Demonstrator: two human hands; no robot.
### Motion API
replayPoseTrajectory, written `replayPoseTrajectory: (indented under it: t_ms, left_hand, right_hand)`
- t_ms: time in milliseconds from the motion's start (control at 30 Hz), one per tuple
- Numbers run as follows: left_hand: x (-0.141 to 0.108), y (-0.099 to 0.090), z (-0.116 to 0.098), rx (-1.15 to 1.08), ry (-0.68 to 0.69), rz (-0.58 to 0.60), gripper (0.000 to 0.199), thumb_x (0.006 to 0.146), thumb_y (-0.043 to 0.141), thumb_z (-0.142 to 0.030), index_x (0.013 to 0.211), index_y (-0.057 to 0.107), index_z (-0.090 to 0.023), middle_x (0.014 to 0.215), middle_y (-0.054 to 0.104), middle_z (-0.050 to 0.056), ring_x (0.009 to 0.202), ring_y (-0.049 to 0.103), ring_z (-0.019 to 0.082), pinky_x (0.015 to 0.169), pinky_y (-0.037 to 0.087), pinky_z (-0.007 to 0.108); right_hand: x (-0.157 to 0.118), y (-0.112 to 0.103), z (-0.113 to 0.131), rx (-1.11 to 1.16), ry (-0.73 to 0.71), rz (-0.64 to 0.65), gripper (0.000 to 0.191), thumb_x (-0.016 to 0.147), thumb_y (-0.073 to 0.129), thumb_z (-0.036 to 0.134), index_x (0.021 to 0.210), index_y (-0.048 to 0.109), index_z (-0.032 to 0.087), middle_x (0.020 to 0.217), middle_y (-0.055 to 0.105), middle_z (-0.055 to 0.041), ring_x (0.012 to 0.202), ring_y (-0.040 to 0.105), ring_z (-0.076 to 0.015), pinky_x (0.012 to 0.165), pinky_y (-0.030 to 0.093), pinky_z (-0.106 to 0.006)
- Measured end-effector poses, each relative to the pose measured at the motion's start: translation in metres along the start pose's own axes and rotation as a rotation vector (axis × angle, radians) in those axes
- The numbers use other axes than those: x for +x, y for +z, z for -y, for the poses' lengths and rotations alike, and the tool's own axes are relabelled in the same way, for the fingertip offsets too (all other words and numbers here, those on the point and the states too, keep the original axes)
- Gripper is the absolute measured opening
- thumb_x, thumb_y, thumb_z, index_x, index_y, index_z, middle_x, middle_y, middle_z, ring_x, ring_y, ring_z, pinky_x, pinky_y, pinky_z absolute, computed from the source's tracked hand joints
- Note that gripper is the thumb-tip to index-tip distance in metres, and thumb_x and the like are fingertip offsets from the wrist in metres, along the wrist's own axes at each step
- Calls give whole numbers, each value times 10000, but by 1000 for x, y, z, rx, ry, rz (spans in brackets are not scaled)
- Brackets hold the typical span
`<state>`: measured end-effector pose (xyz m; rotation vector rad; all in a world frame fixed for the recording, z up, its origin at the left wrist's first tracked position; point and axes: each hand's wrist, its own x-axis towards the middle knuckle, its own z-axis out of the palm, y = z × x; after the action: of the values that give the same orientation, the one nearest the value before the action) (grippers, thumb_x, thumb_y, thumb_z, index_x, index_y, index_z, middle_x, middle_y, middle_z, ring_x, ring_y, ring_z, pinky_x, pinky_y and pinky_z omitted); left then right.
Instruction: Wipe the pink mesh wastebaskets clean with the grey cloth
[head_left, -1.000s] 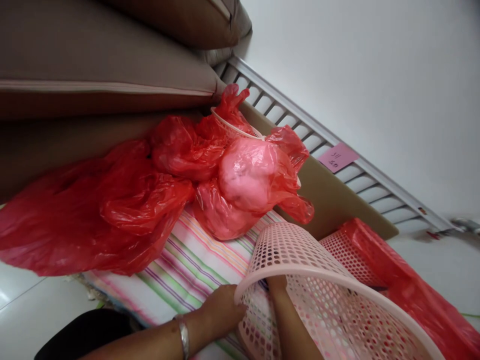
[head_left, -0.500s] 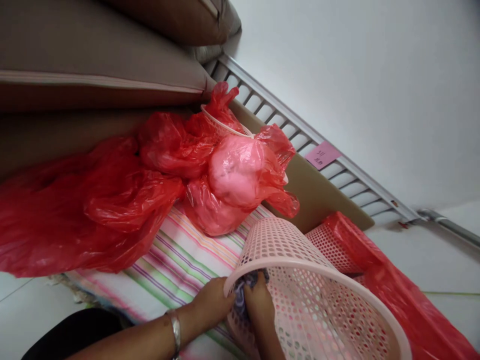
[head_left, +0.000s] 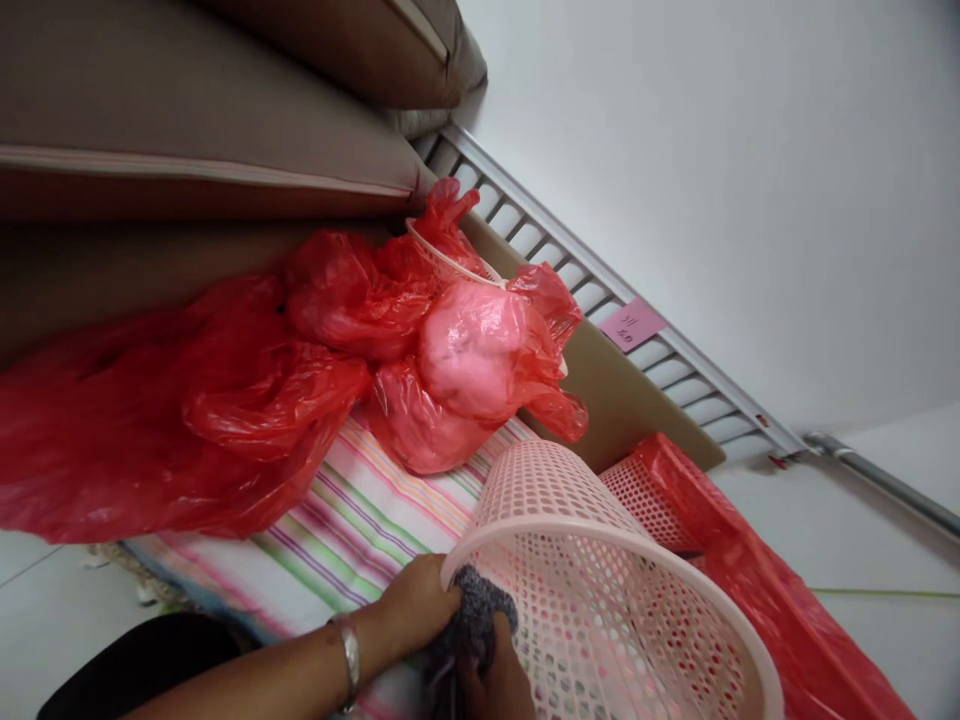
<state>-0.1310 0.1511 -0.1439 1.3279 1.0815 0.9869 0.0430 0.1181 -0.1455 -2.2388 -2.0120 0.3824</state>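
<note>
A pink perforated basket (head_left: 555, 485) lies tilted on a striped cloth (head_left: 360, 505), its wide mouth facing me. My left hand (head_left: 416, 605), with a silver bangle at the wrist, is closed at the basket's rim, against a dark grey speckled cloth (head_left: 480, 605). Just right of it, my right hand (head_left: 495, 675) is closed on the same cloth at the left edge of the mouth. The left fingertips are partly hidden behind the rim and cloth.
Red plastic bags (head_left: 480, 350) are heaped behind the basket and to the left. A second pink basket (head_left: 649, 500) with red plastic (head_left: 780, 600) lies at right. Brown cushions (head_left: 225, 120) and a white radiator (head_left: 585, 270) stand behind.
My right hand has moved down and left, out of the basket's mouth, with the dark cloth. More of the cloth shows. The view has shifted slightly.
</note>
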Motion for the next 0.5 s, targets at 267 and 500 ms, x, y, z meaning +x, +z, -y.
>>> replayPoseTrajectory:
  t_ms: [267,500]
  left_hand:
    - [8,-2,-3,21,-28,-27,277,728,463,-237,858,680,-125,816,700,62,778,633,222,688,465,281]
    - [7,-5,-7,-4,-22,3,273,732,464,-243,857,683,-140,815,701,43,780,639,217,658,471,262]
  right_hand:
    - [55,-30,36,-32,38,2,541,843,434,340,1317,325,102,1145,598,-151,1026,588,-247,856,432,-320]
    - [110,-44,51,-141,94,-171,326,874,528,367,1144,527,183,1148,544,-65,975,559,-183,823,485,-382]
